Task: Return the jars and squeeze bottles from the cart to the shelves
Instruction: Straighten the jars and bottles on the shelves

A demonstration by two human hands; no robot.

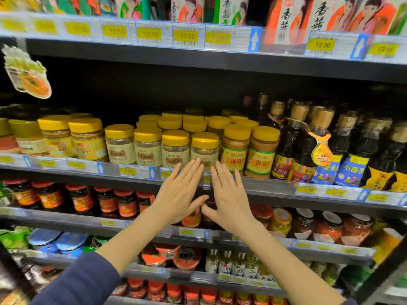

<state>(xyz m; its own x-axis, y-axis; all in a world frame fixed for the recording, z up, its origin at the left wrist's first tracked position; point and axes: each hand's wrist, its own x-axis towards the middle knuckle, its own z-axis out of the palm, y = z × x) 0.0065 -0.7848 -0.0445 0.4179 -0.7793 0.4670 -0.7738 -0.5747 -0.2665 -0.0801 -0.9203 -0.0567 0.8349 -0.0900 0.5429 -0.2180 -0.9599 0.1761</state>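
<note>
At shelf (pixel 264 183) front edge, left grip (pixel 178 192) and right grip (pixel 231 199) both flat, fingers straight, holding nothing. Fingertips (pixel 198 161) at yellow-lidded jar (pixel 204 148); contact unclear.

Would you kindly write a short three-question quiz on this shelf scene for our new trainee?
1. True or false: the left hand grips a jar.
2. What colour is the lid of the jar nearest the left hand? A red, B yellow, C blue.
3. Fill in: the dark bottles stand to the ____ of the yellow-lidded jars.
Key: 1 false, it is open, as is the right hand; 2 B; 3 right.
</note>
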